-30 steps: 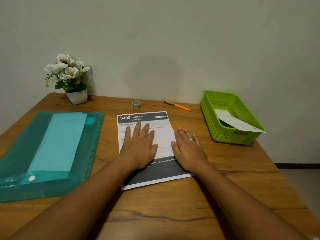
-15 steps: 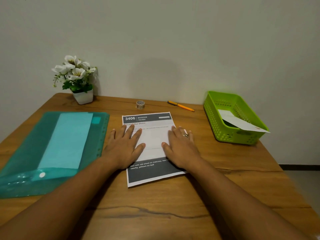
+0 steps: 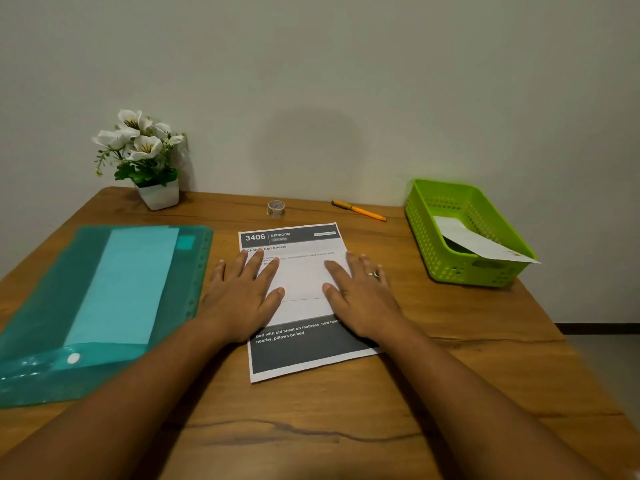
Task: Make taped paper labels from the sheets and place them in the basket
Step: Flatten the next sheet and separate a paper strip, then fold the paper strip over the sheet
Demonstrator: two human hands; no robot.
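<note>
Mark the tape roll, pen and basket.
tape roll [image 3: 276,208], head view, outer side of the roll.
pen [image 3: 360,212], head view, middle of the orange barrel.
basket [image 3: 424,233], head view, left wall.

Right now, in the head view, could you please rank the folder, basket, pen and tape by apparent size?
Largest: folder, though also nearest the camera.
Next: basket.
Last: pen and tape, unsure between them; the pen is longer but thin, the tape shorter but wider.

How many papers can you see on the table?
3. One printed sheet lies in the middle; one folded paper sticks out of the green basket on the right; one pale sheet sits inside the teal folder on the left, where more may be hidden.
</note>
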